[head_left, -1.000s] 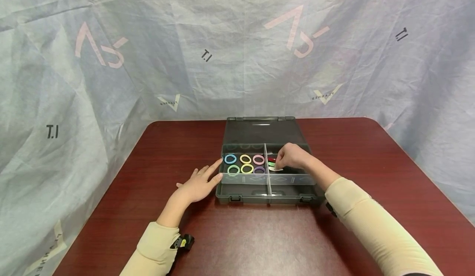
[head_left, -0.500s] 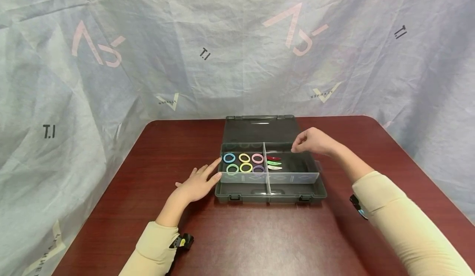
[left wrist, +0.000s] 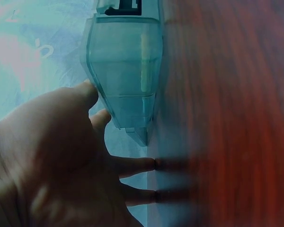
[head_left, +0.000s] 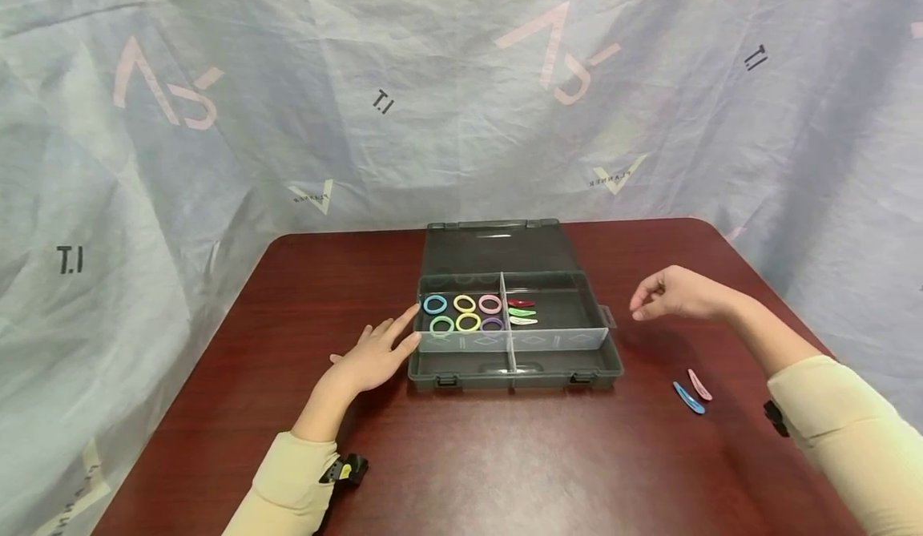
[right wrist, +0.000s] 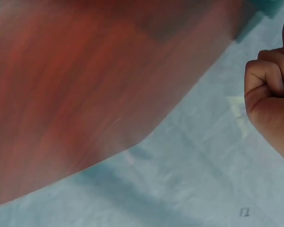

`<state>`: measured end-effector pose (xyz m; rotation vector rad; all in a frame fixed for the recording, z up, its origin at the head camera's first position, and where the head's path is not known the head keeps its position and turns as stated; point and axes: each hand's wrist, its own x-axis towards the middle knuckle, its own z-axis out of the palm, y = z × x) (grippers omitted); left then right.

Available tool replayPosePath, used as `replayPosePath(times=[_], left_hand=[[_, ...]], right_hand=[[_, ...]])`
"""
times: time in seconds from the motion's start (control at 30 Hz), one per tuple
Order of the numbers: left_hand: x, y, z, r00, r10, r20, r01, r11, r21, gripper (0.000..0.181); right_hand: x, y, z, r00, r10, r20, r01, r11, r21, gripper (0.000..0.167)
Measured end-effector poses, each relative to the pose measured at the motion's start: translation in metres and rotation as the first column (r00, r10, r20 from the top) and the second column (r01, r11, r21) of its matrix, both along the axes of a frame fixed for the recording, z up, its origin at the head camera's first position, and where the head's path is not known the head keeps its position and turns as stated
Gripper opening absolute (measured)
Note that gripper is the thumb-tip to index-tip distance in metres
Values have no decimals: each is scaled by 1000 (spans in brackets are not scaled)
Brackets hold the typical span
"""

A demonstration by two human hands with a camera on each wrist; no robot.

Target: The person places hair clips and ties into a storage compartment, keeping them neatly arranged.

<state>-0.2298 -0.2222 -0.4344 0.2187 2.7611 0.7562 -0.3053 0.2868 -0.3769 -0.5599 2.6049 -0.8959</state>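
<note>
A dark translucent organizer box (head_left: 461,379) lies with its lid raised at the back. Against its left wall rest the thumb and index finger of my left hand (head_left: 370,360), fingers spread; the left wrist view shows the contact too. Several coloured hair ties, among them a blue hair tie (head_left: 435,304), lie in the back left compartment. In the back right one are a red hair clip (head_left: 521,303), a green hair clip (head_left: 522,312) and a white hair clip (head_left: 523,320). My right hand (head_left: 678,296) hovers right of the box, fingers loosely curled, holding nothing visible.
On the table (head_left: 505,464), right of the box, lie a blue hair clip (head_left: 688,398) and a pink hair clip (head_left: 699,384). The open lid (head_left: 497,249) reaches toward the table's back edge. A printed cloth (head_left: 433,119) hangs behind.
My right hand has left the back right compartment, rising and moving right past the box's edge. The blue and pink clips on the table now show. My left hand stays at the box.
</note>
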Motion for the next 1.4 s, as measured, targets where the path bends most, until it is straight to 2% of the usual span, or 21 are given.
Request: replayPosePath(times=[0.17, 0.3, 0.43, 0.6, 0.7, 1.0, 1.13, 1.2, 1.4], left_hand=[[-1, 1, 0, 1000, -3, -2, 3, 1000, 2, 66], [-1, 1, 1, 1000, -7, -4, 7, 1000, 0, 66], [0, 2, 2, 1000, -7, -9, 7, 1000, -5, 66], [0, 1, 3, 1000, -11, -10, 11, 1000, -1, 66], [0, 1, 3, 1000, -7, -9, 7, 1000, -3, 65], [1, 1, 4, 1000, -4, -8, 4, 1000, -11, 66], [1, 0, 3, 1000, -2, -9, 2, 1000, -10, 66], [1, 0, 3, 1000, 0, -9, 0, 1000, -8, 66], [0, 0, 2, 1000, -2, -10, 2, 1000, -11, 66]], right_hand=[[15, 28, -17, 990, 112, 81, -102, 988, -117, 21], [26, 47, -29, 954, 225, 198, -181, 959, -219, 18], [34, 62, -38, 914, 274, 300, -186, 939, -290, 20], [39, 74, -47, 877, 343, 336, -216, 907, -362, 20], [41, 78, -51, 865, 358, 350, -222, 901, -373, 21], [47, 83, -59, 884, 282, 372, -154, 928, -339, 23], [47, 82, -60, 896, 265, 355, -151, 936, -317, 22], [48, 82, -60, 906, 250, 342, -147, 943, -300, 18], [49, 78, -60, 958, 180, 223, -138, 972, -192, 10]])
